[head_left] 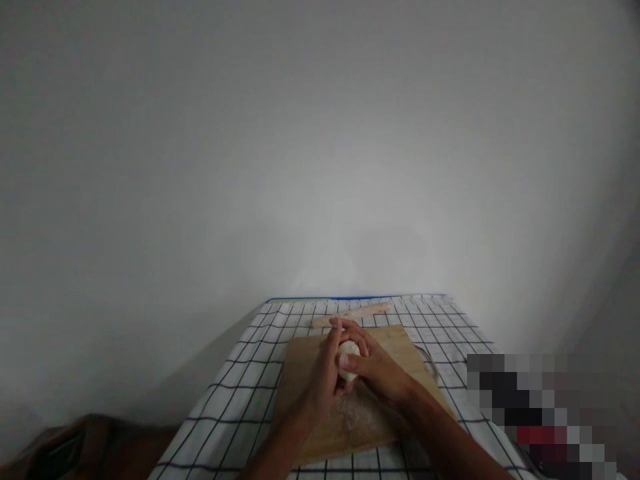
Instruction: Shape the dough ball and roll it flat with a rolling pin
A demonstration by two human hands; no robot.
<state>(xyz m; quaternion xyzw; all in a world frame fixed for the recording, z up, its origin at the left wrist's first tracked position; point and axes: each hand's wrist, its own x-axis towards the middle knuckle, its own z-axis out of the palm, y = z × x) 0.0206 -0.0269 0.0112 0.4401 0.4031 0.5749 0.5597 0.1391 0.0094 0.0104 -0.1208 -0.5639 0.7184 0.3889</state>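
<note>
A pale lump of dough (348,355) is cupped between both my hands above a wooden board (300,373). My left hand (326,370) wraps round the dough's left side with fingers curled. My right hand (375,367) closes over its right side, thumb across the front. Most of the dough is hidden by my fingers. A dusting of flour (357,413) lies on the board under my wrists.
A wooden rolling pin (350,313) lies beyond the board on a white tablecloth with dark checks (240,387). The table stands against a plain white wall. A brown object (85,447) sits at the lower left. A blurred patch covers the lower right.
</note>
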